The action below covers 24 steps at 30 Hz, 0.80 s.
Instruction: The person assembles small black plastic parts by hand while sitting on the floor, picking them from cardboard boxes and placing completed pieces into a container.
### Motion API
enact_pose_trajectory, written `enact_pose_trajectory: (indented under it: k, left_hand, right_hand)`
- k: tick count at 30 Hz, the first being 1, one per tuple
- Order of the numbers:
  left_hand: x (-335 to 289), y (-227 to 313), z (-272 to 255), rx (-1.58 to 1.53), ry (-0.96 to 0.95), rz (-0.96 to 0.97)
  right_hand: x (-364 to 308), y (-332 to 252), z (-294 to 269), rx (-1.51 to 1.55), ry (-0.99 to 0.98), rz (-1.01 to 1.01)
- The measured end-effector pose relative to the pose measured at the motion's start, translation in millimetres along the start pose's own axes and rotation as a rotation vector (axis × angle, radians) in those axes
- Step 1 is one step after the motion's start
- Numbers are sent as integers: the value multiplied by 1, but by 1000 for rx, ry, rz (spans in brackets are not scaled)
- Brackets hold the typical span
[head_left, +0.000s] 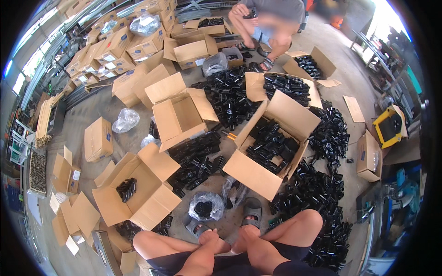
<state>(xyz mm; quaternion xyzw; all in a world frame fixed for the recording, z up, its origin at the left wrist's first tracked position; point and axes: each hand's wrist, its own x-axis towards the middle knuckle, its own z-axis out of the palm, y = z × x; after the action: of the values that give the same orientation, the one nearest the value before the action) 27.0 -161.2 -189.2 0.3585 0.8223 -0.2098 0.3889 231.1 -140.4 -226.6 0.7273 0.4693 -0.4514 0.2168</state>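
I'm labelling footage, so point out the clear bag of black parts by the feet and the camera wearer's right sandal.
Clear bag (217, 210), head view: its crumpled side.
Right sandal (252, 211), head view: its grey upper surface.

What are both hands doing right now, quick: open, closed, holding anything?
Left hand: near the left sandal; open or closed cannot be told, nothing visibly held.
Right hand: near the right sandal; likewise unclear, nothing visibly held.
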Motion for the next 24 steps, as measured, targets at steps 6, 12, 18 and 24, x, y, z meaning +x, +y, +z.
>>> enact_pose_trajectory:
  k: [6,12,18,24]
  left_hand:
    - [-9,-7,-11,50,-33,28]
    - [-10,-7,-11,146,-71,48]
    - [-27,-10,-19,228,-213,82]
    - [11,5,3,184,-198,125]
  right_hand:
    - [16,6,12,3,-34,-57]
    - [26,23,20,-10,-71,-84]
    - [37,19,26,-83,-120,-122]
    - [65,40,29,-85,-149,-97]
